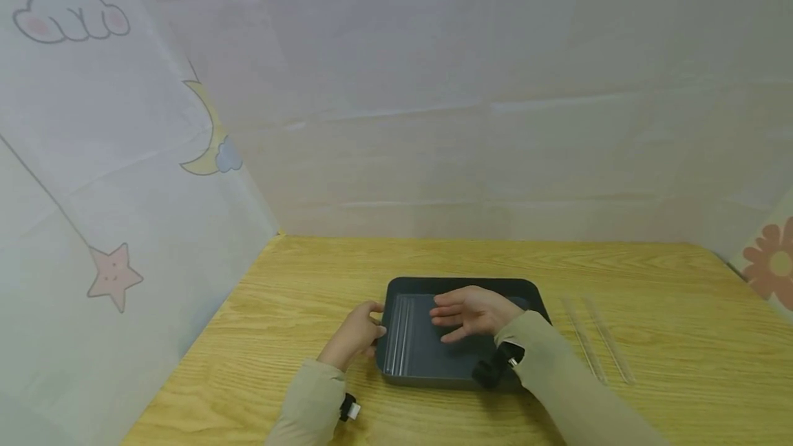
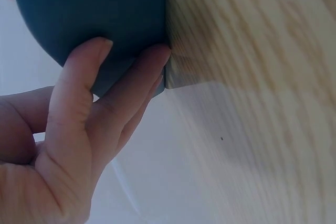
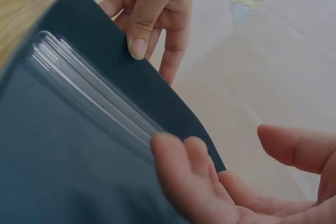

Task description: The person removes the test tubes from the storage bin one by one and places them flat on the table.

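Note:
A dark grey-blue rectangular tray (image 1: 446,383) rests on the wooden table. My left hand (image 1: 354,336) is at its left side; the thumb (image 3: 138,45) touches the rim and the other fingers rest against the outer wall (image 2: 126,9). Inside the tray, a few clear, slender sticks (image 1: 401,336) lie side by side along the left wall, shiny and see-through in the right wrist view. Over the tray's middle hovers my right hand (image 1: 473,312), palm turned partly up, fingers loosely spread, nothing between them.
Two more clear sticks (image 1: 597,339) lie slanted on the wooden table (image 1: 681,336), right of the tray. A pale printed sheet (image 1: 434,157) stands behind the table and along its left side.

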A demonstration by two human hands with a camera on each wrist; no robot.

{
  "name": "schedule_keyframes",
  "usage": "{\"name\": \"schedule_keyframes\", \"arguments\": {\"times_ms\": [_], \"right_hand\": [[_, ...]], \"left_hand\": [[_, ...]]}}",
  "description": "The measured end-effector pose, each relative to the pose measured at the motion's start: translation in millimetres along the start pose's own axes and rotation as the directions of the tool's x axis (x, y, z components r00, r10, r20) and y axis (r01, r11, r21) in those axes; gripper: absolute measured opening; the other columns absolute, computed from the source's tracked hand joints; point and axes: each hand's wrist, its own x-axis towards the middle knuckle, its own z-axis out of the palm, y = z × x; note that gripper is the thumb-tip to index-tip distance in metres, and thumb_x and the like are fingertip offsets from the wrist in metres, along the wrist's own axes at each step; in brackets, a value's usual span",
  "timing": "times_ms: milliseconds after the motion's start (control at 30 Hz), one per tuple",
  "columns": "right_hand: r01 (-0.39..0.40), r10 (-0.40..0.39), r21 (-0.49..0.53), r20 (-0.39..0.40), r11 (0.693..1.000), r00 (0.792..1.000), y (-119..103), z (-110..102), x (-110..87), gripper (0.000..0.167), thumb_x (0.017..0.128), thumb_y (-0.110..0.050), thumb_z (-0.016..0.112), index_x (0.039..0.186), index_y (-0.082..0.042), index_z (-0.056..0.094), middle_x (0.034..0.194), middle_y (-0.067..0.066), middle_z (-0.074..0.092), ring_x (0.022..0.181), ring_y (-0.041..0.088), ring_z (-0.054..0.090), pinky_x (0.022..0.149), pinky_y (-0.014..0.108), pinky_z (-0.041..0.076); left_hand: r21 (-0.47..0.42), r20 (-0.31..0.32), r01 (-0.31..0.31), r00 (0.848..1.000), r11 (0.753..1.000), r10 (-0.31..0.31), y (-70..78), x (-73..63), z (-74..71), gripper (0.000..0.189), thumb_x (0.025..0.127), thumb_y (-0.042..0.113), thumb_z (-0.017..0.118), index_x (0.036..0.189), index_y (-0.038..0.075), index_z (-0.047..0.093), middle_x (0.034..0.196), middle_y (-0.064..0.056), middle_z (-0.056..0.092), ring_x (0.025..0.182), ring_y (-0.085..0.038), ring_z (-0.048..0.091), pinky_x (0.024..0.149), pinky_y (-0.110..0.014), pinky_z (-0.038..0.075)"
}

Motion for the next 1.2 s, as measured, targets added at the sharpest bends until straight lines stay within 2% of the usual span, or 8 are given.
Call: {"name": "schedule_keyframes", "arguments": {"times_ms": [100,167,467,767,967,1200], "right_hand": [[-0.015,0.015,0.021,0.012,1.0,1.0,-1.5,4.1,4.8,0.052,0.104,-0.007,0.041,0.147,0.014,0.02,0.146,0.038,0.026,0.134,0.048,0.031,0.099,0.058,0.04],[-0.025,0.024,0.038,0.009,0.999,1.0,-1.9,5.9,8.3,0.051,0.104,-0.005,0.038,0.147,0.014,0.019,0.146,0.039,0.023,0.135,0.049,0.028,0.099,0.058,0.039],[-0.072,0.074,0.035,-0.054,0.997,0.996,1.8,10.9,24.0,0.048,0.102,-0.002,0.041,0.144,0.015,0.026,0.135,0.041,0.035,0.128,0.051,0.039,0.097,0.063,0.038],[-0.128,0.126,-0.022,-0.049,0.992,0.991,3.5,13.2,31.0,0.045,0.101,-0.001,0.043,0.14,0.019,0.029,0.131,0.042,0.041,0.125,0.052,0.042,0.096,0.063,0.038],[-0.16,0.156,-0.069,-0.068,0.985,0.985,2.8,19.1,36.8,0.043,0.1,0.0,0.047,0.136,0.018,0.034,0.118,0.037,0.053,0.116,0.048,0.053,0.093,0.061,0.042],[-0.17,0.158,-0.117,-0.111,0.978,0.981,3.6,23.5,43.6,0.032,0.099,0.001,0.05,0.126,0.016,0.045,0.094,0.024,0.06,0.09,0.035,0.064,0.09,0.059,0.046]], "left_hand": [[-0.007,0.006,-0.002,1.0,1.0,0.002,1.2,-0.4,-0.4,0.044,0.093,-0.01,0.054,0.136,-0.006,0.046,0.107,-0.021,0.061,0.074,-0.023,0.061,0.051,-0.029,0.048],[-0.01,0.009,-0.002,1.0,1.0,0.002,2.2,-0.6,-0.6,0.044,0.093,-0.01,0.054,0.136,-0.006,0.046,0.107,-0.021,0.061,0.074,-0.023,0.061,0.051,-0.028,0.047],[0.008,0.006,0.005,1.0,1.0,-0.005,2.7,0.2,-0.4,0.043,0.093,-0.01,0.054,0.135,-0.006,0.047,0.105,-0.02,0.061,0.073,-0.022,0.06,0.05,-0.028,0.047],[0.009,0.006,0.003,1.0,1.0,-0.003,4.2,0.0,0.0,0.043,0.092,-0.01,0.055,0.135,-0.006,0.047,0.106,-0.021,0.061,0.075,-0.023,0.062,0.053,-0.029,0.049],[0.001,0.004,0.0,1.0,1.0,0.0,2.9,-0.1,-0.3,0.043,0.092,-0.01,0.055,0.134,-0.007,0.047,0.1,-0.019,0.061,0.074,-0.023,0.062,0.053,-0.03,0.05],[-0.021,0.009,0.001,1.0,1.0,-0.001,2.2,-2.0,-1.8,0.043,0.092,-0.011,0.055,0.134,-0.007,0.047,0.098,-0.019,0.061,0.075,-0.024,0.063,0.056,-0.033,0.053]]}}
